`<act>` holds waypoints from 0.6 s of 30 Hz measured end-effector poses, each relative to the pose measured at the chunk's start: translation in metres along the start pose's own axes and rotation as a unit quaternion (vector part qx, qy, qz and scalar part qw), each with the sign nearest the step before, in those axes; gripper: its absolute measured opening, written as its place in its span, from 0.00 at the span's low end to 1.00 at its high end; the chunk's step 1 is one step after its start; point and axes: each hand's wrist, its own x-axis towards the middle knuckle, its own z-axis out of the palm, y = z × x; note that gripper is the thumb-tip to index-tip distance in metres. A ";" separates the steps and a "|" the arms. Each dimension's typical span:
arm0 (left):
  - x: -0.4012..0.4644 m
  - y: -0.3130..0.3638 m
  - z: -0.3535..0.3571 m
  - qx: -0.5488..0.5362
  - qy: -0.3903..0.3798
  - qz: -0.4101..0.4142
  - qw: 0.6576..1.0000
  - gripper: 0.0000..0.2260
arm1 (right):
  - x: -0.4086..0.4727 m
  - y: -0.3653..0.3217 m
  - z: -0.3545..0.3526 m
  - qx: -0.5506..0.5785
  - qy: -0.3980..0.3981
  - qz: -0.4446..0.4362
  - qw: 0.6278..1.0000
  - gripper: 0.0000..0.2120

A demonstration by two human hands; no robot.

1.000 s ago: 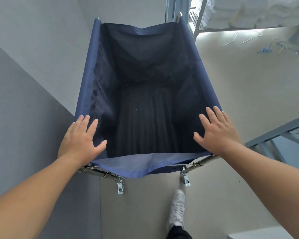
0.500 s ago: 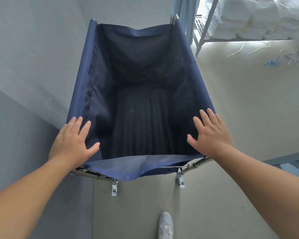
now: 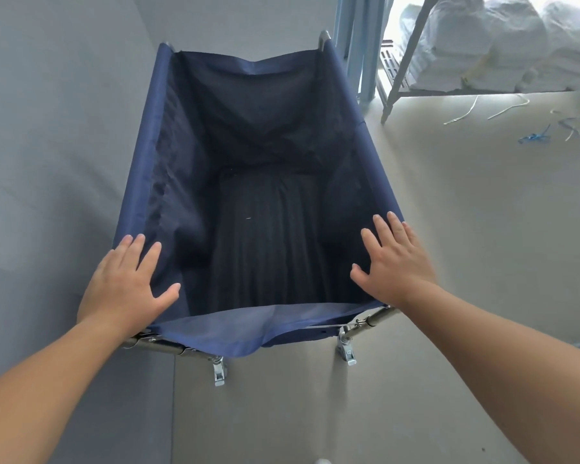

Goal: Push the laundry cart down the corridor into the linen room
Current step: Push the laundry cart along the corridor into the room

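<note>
The laundry cart (image 3: 349,105) is a deep navy fabric bag on a metal frame, seen from above in the middle of the view. Dark pleated cloth (image 3: 268,242) lies at its bottom. My left hand (image 3: 128,283) presses flat on the near left corner of the rim, fingers straight and spread. On the near right corner my right hand (image 3: 394,259) presses the same way. Two metal caster brackets show under the near edge.
A grey wall (image 3: 57,128) runs close along the cart's left side. Ahead on the right stands a metal shelf rack (image 3: 402,61) stacked with white linen bundles (image 3: 503,45). Loose strings and a blue scrap (image 3: 534,137) lie on the beige floor (image 3: 466,246).
The cart and both hands have rolled forward toward the rack, which looks nearer and larger. The grey rail on the right and my white shoe have dropped out of view.
</note>
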 end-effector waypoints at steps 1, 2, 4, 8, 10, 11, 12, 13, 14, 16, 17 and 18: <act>0.008 -0.002 0.000 0.003 0.000 0.003 1.000 0.36 | 0.007 -0.001 -0.001 0.001 0.002 -0.002 1.000 0.35; 0.016 -0.005 0.001 0.004 0.001 0.005 1.000 0.36 | 0.016 -0.001 -0.001 0.002 0.004 -0.003 1.000 0.35; 0.035 -0.012 0.004 0.007 0.006 0.006 1.000 0.37 | 0.037 -0.004 -0.002 -0.001 0.006 -0.002 1.000 0.35; 0.076 -0.024 0.007 0.012 0.004 0.010 1.000 0.37 | 0.080 -0.007 -0.004 -0.007 0.006 -0.002 1.000 0.36; 0.097 -0.030 0.008 0.007 0.004 0.009 1.000 0.37 | 0.101 -0.009 -0.005 -0.006 0.006 0.000 1.000 0.36; 0.107 -0.033 0.007 0.005 0.003 0.009 1.000 0.37 | 0.112 -0.010 -0.005 -0.004 0.004 0.002 1.000 0.36; 0.117 -0.035 0.007 0.006 0.001 0.010 1.000 0.37 | 0.122 -0.010 -0.005 -0.004 0.003 0.003 1.000 0.36; 0.127 -0.038 0.007 0.006 -0.003 0.010 1.000 0.37 | 0.132 -0.011 -0.006 -0.004 0.002 0.004 1.000 0.35; 0.138 -0.041 0.007 0.006 -0.006 0.009 1.000 0.37 | 0.142 -0.011 -0.006 -0.003 0.002 0.006 1.000 0.35; 0.156 -0.045 0.006 0.009 -0.016 0.008 1.000 0.37 | 0.161 -0.012 -0.007 -0.001 0.002 0.007 1.000 0.35; 0.164 -0.046 0.006 0.011 -0.021 0.008 1.000 0.37 | 0.169 -0.012 -0.008 -0.002 0.001 0.008 1.000 0.35; 0.172 -0.048 0.006 0.012 -0.023 0.009 1.000 0.37 | 0.177 -0.013 -0.008 -0.004 0.002 0.009 1.000 0.34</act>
